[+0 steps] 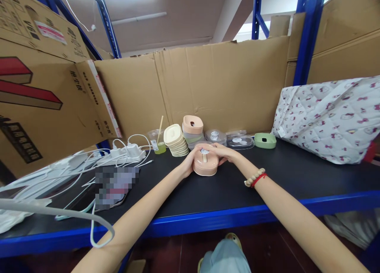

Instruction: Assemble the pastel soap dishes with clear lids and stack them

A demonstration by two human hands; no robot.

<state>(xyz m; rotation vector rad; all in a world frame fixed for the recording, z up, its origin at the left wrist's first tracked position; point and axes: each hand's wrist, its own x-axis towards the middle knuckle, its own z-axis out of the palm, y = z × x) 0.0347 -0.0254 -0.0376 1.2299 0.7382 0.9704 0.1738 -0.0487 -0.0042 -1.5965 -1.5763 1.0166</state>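
Over the desk [190,197], near the middle, I can see a glossy pink container [206,166] held between two bare hands. The left hand [189,163] grips its left side, and the right hand [223,152] has its far right corner; both sets of fingers are bent around it, parted only by the container's width. Just behind stand a leaning stack of cream lids [175,139] and a pile topped by a peach container [192,124]. To the right lie clear covers [215,137], then a green container [265,141] and, farther off, a patterned quilted bag [326,118]. To the left are a cup [160,147] with a straw, a white power strip [130,153] and a blurred-out phone [117,189]. Cardboard [231,79] walls the back.
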